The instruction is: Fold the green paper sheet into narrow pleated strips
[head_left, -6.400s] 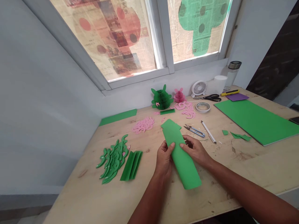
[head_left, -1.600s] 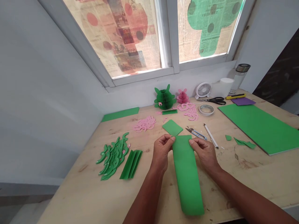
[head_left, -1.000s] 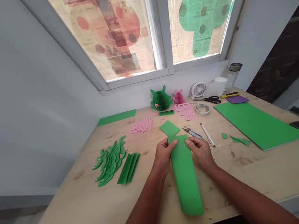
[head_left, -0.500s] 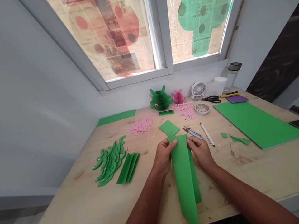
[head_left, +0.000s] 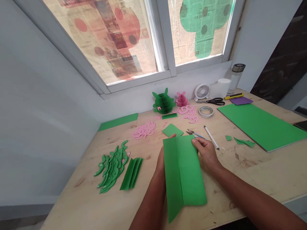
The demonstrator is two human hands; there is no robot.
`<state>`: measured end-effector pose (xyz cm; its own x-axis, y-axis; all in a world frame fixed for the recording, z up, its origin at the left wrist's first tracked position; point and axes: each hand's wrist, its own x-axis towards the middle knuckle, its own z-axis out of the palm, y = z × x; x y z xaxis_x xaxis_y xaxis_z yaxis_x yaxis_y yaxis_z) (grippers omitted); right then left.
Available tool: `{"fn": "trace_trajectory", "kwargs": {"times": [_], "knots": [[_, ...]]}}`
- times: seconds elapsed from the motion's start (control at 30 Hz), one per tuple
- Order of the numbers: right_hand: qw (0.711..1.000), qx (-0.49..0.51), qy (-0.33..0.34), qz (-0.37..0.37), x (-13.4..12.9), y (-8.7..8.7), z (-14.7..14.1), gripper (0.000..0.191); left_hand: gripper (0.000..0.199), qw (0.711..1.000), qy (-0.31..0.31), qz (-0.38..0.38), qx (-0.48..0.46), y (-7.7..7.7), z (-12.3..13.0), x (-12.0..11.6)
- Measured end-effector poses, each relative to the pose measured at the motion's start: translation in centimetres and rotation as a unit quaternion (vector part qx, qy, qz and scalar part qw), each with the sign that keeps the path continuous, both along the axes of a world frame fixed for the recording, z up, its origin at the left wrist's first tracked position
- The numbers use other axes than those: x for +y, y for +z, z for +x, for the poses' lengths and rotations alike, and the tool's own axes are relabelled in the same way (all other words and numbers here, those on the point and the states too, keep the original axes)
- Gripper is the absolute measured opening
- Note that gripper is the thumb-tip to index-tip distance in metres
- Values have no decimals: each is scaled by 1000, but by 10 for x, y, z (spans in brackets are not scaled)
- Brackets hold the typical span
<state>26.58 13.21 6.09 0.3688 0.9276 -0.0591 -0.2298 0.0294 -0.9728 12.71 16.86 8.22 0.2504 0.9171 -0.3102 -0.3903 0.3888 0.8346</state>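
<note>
Near the surface's (head_left: 81, 207) front edge, your right hand (head_left: 207, 154) pinches a creased green sheet (head_left: 191, 171) by its far-right corner; your left hand (head_left: 161, 162) sits behind, grip unclear.

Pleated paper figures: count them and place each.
2. The green figure stands at the back of the table, below the window; the smaller pink figure stands just right of it, left of the white fan. No others show.
</note>
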Motion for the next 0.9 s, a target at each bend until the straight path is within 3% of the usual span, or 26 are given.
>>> {"fn": "trace_trajectory", "kwargs": {"times": [0.17, 0.37, 0.53, 0.73, 0.9], "knots": [[999, 16, -28, -7, 3, 4, 4, 33, 70, 991, -67, -70, -88, 9, -15, 0], [996, 78, -31, -22, 4, 11, 7, 34, 44, 997, -70, -46, 4, 6, -28, 1], [987, 154, 35, -19, 5, 7, 8, 29, 42, 998, -51, -31, 6, 6, -32, 3], [968, 212, 134, -26, 3, 3, 11, 31, 47, 995, -95, -6, -43, 5, -33, 6], [947, 270, 170, -32, 2, 3, 12, 28, 52, 990, -113, 17, -78, -4, -28, 4]]}}
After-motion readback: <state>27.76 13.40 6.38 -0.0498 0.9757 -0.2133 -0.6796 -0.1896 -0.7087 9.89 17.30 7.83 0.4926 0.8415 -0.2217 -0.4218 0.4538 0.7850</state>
